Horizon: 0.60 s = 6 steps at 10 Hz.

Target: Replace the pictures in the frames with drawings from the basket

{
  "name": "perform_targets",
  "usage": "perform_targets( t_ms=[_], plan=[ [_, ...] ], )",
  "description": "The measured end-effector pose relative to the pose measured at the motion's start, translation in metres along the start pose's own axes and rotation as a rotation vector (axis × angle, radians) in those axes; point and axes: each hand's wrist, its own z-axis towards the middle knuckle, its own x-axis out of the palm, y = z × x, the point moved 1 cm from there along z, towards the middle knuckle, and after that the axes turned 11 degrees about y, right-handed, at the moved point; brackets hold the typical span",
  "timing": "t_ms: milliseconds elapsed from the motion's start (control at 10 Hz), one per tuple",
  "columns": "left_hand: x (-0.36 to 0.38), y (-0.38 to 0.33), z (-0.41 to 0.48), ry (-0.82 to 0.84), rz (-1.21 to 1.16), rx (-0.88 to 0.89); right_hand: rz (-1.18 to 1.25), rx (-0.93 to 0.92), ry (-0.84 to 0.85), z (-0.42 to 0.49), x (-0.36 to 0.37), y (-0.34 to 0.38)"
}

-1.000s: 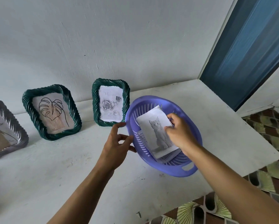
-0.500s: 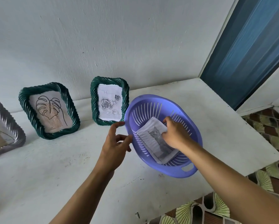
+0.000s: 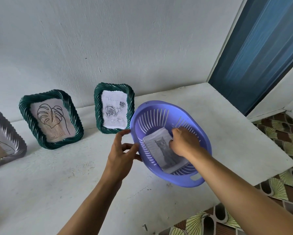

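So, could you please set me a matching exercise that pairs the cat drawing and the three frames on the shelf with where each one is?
Things:
1. cat drawing
2. rose frame
3. leaf frame
4. grey frame

Places:
A. cut off by the picture's left edge
B. inside the purple basket
C. right beside the basket
D. between two other frames

Pairs: 1-B, 2-C, 3-D, 4-A.
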Motion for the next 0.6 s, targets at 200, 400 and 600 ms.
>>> perform_targets(
  t_ms=[200, 400, 600],
  plan=[
    [0.013, -0.008, -0.001, 0.003, -0.059, -0.019, -0.014, -0.041, -0.112, 0.002, -0.006, -0.013],
    [0.023, -0.018, 0.016, 0.018, -0.044, 0.013, 0.184, -0.182, -0.278, -0.008, -0.024, -0.024],
    [0.017, -0.021, 0.016, 0.094, -0.061, -0.002, 0.6, -0.342, -0.348, -0.033, -0.017, -0.006]
  ],
)
